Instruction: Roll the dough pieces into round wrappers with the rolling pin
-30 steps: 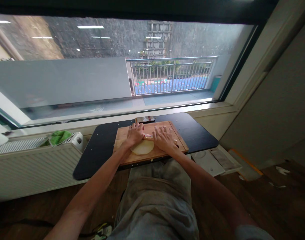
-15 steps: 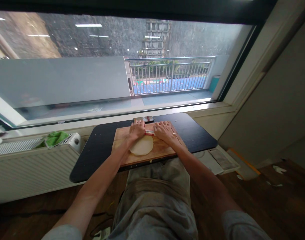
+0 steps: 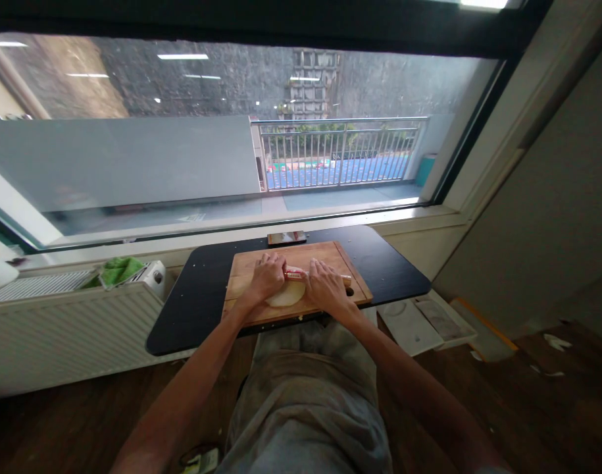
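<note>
A wooden cutting board [image 3: 246, 268] lies on a small black table, with a flat, pale round of dough [image 3: 287, 296] near its front edge. Across the dough's far part lies a rolling pin [image 3: 295, 274] with a red and white label round its middle. My left hand [image 3: 268, 275] is closed over the pin's left part. On the right part rests my right hand [image 3: 325, 283], fingers bent over it, and the pin's wooden end sticks out beyond. The hands hide parts of the pin and the dough's edges.
The black table [image 3: 182, 309] stands against a window sill. A phone-like flat object [image 3: 287, 237] lies at its back edge. To the left is a white radiator [image 3: 74, 329] with a green cloth [image 3: 120, 271]; a white box [image 3: 414, 329] sits low on the right.
Both hands and the rolling pin have moved toward me, over more of the dough. The flat object behind the board is now fully uncovered.
</note>
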Demonstrator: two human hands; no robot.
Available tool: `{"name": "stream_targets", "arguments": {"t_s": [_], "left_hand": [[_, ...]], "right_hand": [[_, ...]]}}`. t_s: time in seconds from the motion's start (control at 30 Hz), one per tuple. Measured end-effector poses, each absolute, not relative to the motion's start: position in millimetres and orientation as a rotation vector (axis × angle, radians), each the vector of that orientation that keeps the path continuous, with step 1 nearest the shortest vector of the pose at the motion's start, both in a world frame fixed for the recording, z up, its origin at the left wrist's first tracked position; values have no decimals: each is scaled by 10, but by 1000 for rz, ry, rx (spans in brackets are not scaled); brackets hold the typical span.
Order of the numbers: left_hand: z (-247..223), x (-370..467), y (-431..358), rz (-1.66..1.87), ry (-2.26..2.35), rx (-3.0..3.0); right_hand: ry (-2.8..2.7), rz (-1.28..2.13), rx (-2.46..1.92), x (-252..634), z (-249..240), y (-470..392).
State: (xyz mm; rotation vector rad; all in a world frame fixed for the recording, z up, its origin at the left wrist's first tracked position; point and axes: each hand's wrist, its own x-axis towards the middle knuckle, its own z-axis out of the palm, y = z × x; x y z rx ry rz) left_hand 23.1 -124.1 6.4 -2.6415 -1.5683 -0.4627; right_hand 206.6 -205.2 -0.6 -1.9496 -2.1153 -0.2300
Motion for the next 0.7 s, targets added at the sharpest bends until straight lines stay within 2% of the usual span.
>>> {"name": "stream_targets", "arguments": {"t_s": [0.7], "left_hand": [[108,92,-1209,-325,-1832,-2501]], "right_hand": [[-2242,-265,-1951,2182,123,-1483]]}}
